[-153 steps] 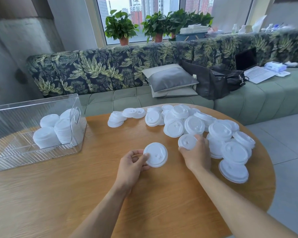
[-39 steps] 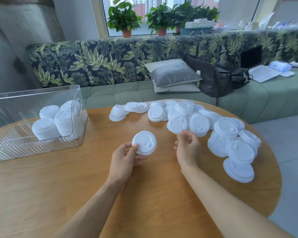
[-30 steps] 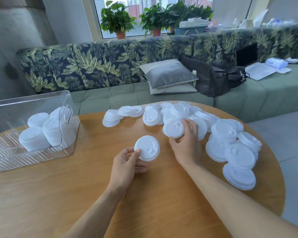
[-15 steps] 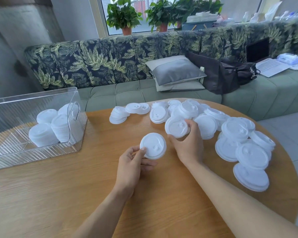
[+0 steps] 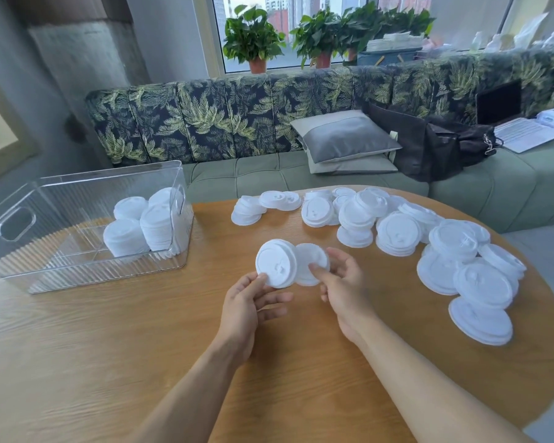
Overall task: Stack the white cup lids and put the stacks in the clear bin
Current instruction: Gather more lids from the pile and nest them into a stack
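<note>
My left hand [image 5: 247, 302] holds a small stack of white cup lids [image 5: 275, 262] above the middle of the round wooden table [image 5: 141, 346]. My right hand [image 5: 343, 282] pinches a single white lid [image 5: 311, 262] right beside that stack, its edge tucked behind it. Several loose lids and low stacks [image 5: 397, 235] lie scattered over the far and right part of the table. The clear bin [image 5: 23, 219] stands at the left with several lid stacks [image 5: 141, 225] in its right end.
A green sofa with a leaf-patterned back [image 5: 269, 123] runs behind the table, carrying a grey cushion [image 5: 346, 139], a black bag [image 5: 435, 145] and a laptop [image 5: 518, 123]. Potted plants [image 5: 253, 36] stand on the window sill. The table's edge curves at the right.
My right hand picked a lid from the pile and brought it left to the stack in my left hand. The left hand has kept holding its stack.
</note>
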### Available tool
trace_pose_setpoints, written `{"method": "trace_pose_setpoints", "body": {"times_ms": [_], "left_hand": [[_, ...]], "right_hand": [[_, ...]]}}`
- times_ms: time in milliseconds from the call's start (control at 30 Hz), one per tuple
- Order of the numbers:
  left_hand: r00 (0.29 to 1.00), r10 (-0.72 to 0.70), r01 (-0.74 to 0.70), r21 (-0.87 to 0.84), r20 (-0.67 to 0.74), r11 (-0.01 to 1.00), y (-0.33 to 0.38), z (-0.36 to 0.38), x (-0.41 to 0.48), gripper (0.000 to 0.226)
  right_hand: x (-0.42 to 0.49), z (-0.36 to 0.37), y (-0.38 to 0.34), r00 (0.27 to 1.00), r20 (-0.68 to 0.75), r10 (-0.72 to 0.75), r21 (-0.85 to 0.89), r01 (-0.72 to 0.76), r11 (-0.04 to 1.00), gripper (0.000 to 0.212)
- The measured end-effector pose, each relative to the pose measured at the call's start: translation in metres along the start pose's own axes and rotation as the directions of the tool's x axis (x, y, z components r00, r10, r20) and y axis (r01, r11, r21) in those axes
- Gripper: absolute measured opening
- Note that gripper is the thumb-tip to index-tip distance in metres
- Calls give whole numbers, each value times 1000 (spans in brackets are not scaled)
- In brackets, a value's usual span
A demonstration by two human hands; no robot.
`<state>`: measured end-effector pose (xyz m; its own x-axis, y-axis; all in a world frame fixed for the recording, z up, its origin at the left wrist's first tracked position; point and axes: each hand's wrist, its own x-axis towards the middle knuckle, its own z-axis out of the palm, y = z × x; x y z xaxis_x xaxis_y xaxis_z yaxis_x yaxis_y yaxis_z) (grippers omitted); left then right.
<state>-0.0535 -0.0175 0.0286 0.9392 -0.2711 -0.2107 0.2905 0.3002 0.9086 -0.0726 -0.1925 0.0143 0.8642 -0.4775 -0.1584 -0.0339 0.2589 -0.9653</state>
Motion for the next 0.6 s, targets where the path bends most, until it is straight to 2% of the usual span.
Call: {"method": "trace_pose_setpoints", "body": {"times_ms": [67, 200, 300, 433, 600], "left_hand": [[1000, 3, -4, -34, -28, 999, 0, -7, -2, 13], [998, 22, -25, -75, -52, 997, -4, -17, -4, 13], [997, 34, -41, -107, -66, 993, -7, -19, -3, 9], [997, 47, -51, -64, -68, 997, -9, -18, -2, 9], [994, 54, -58, -45, -92, 997, -10, -15, -1, 10]], "right_hand": [[-8, 9, 1, 999, 26, 42, 77, -44, 996, 40], [-21, 21, 5, 986, 145, 85, 181, -110, 977, 16], [-28, 26, 8, 973, 206, 106, 276, -161, 947, 20], [-30, 27, 11, 970, 213, 116, 339, -185, 922, 24], [-32, 29, 13, 968, 239, 82, 251, -143, 957, 27]]}}
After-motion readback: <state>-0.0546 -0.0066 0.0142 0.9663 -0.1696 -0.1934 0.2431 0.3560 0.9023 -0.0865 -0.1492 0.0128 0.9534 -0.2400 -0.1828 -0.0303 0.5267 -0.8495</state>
